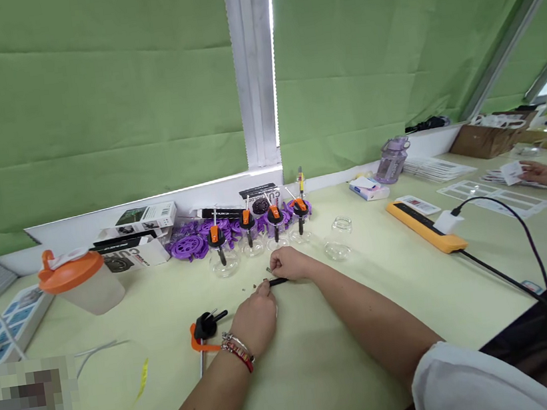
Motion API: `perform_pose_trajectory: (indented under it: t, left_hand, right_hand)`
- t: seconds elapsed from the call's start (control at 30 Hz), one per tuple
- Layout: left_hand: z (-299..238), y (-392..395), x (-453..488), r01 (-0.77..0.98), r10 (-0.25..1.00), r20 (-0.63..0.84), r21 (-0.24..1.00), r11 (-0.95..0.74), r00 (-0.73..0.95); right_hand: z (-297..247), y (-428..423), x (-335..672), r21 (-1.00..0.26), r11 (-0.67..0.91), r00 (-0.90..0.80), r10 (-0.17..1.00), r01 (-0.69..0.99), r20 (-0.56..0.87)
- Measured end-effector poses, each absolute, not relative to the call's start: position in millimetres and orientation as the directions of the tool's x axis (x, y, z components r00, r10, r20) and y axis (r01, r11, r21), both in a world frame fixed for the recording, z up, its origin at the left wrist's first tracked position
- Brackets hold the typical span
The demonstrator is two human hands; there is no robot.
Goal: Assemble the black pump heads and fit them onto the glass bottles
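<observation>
The left hand (255,318) touches the nine-o'clock end of the black piece (277,282) on the tabletop (325,366), likely steadying it; I can't judge its grip. The right hand (288,263), at one o'clock, seemingly pinches a metal bit (269,270).

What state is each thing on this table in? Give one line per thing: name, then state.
Left hand, fingertip on the black piece
Right hand, fingers bunched, contents unclear
Black-and-orange top, lying loose
Four glass jars, upright, similar tops on
Clear glass jar, without such a top
Purple slotted discs, heaped
Shaker cup, orange lid on
Lilac bottle, upright
Orange power strip, white charger plugged in
</observation>
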State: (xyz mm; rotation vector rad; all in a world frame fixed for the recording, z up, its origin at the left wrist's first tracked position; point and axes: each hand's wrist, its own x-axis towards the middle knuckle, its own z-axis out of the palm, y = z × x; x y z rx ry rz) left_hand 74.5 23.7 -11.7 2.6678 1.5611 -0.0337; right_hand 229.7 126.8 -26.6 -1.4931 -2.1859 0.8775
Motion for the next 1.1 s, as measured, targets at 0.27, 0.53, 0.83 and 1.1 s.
perform_pose_trajectory:
  t: [0.27,0.53,0.83,1.1]
  left_hand:
    - [-19.1,27.8,72.0,0.88,0.88,-0.024,0.028,-0.474,0.474]
    - [-15.3,26.5,72.1,0.887,0.885,-0.056,0.044,-0.46,0.462]
    - [-11.8,22.6,75.8,0.875,0.874,-0.043,-0.001,-0.484,0.483]
    - [32.1,11.9,45.7,0.942,0.936,0.104,-0.064,-0.33,0.336]
  right_hand:
    - [-33.4,129.7,234.4,-0.682,0.229,-0.381,0.921,0.694,-0.079]
    - [-37.2,132.0,235.9,-0.712,0.232,-0.393,0.917,0.663,-0.068]
    - [-43.2,133.6,237.7,-0.763,0.232,-0.409,0.912,0.604,-0.046]
    - [-41.6,130.0,242.3,-0.813,0.213,-0.376,0.927,0.541,-0.008]
